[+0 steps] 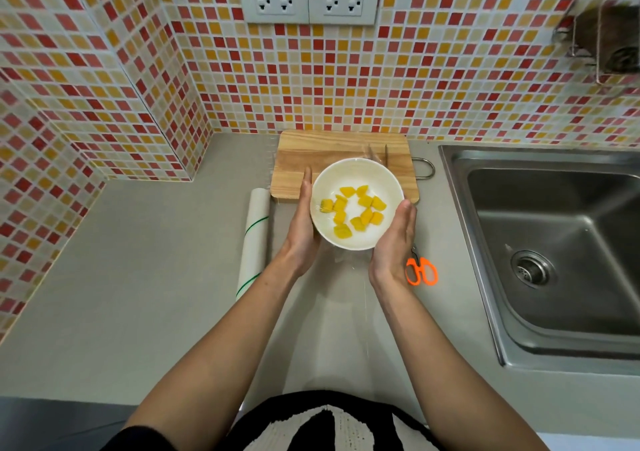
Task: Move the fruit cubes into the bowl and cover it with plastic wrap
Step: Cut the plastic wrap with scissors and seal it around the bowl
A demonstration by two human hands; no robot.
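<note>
A white bowl point(356, 177) stands at the front edge of a wooden cutting board point(322, 149) and holds several yellow fruit cubes point(355, 213). A clear sheet of plastic wrap point(349, 288) seems to lie over the bowl and trail down onto the counter towards me; its exact edges are hard to make out. My left hand point(302, 229) lies flat against the bowl's left side. My right hand point(393, 243) presses flat against its right side. Both hands cup the bowl with fingers straight.
A roll of plastic wrap point(254, 239) lies on the grey counter left of the bowl. Orange-handled scissors point(420, 269) lie to the right. A steel sink point(554, 243) fills the right side. A utensil point(379, 154) rests on the board behind the bowl. The tiled wall stands close behind.
</note>
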